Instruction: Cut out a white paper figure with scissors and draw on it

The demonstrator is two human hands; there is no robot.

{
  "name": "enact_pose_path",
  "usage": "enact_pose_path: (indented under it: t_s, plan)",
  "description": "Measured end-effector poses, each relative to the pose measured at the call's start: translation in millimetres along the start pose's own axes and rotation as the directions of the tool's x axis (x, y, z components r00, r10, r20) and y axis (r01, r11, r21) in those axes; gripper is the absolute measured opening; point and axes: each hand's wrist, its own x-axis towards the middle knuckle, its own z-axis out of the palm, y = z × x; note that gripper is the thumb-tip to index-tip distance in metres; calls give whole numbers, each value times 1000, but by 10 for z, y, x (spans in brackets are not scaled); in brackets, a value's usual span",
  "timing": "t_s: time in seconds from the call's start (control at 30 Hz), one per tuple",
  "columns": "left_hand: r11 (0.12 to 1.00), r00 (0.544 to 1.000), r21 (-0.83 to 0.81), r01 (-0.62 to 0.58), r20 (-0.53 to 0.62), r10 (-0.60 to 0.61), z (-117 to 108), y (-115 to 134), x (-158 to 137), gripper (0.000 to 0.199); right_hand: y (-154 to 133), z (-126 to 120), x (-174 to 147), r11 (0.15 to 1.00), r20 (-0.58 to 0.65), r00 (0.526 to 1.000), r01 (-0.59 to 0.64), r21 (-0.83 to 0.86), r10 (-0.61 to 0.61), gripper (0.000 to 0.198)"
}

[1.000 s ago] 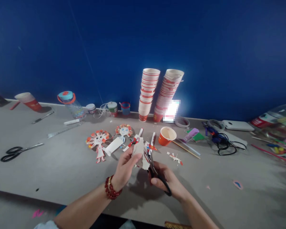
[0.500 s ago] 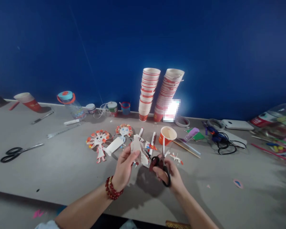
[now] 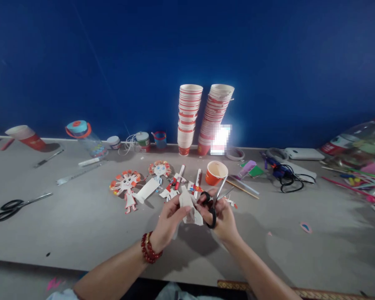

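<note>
Between thumb and fingers, my left hand (image 3: pixel 169 216) pinches a whitish piece of cut paper (image 3: pixel 190 210), held above the table. My right hand (image 3: pixel 223 218) grips black-handled scissors (image 3: pixel 211 216), their blades parted and pointing away and to the right. Some right fingertips are close to the paper's right edge; whether they touch it I cannot tell. Just beyond lie paper scraps (image 3: pixel 169 192) and red-and-white markers (image 3: pixel 197 181). On the left, two paper figures with fringed red-and-white heads, a red-dressed one (image 3: pixel 129 191) and a blue one (image 3: pixel 159 171), lie by a white strip (image 3: pixel 148 189).
An orange paper cup (image 3: pixel 216 174) stands beyond my right hand. Two tall cup stacks (image 3: pixel 190 121) rise against the blue wall. Another pair of scissors (image 3: pixel 21 205) lies far left. A glue gun (image 3: pixel 278 173) with a coiled black cable and a large plastic bottle (image 3: pixel 340 143) are on the right.
The paper has turned in my left hand. My right hand has come closer to it, and the scissors have swung from upright to slanting right with blades parted. The view has shifted slightly right.
</note>
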Motion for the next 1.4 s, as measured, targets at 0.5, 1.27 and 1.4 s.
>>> enact_pose_path:
  t_s: [0.5, 1.27, 1.4]
  plan:
    - [957, 981, -218, 190, 5, -193, 70, 173, 68, 24, -4, -57, -63, 999, 112, 993, 29, -37, -25, 23]
    - [988, 984, -10, 152, 94, -151, 50, 166, 31, 24, -62, -89, -46, 996, 111, 989, -94, -11, 94, 29]
    - [989, 986, 63, 132, 98, -137, 51, 161, 38, 25, -29, -119, -48, 997, 107, 991, -75, -25, 77, 28]
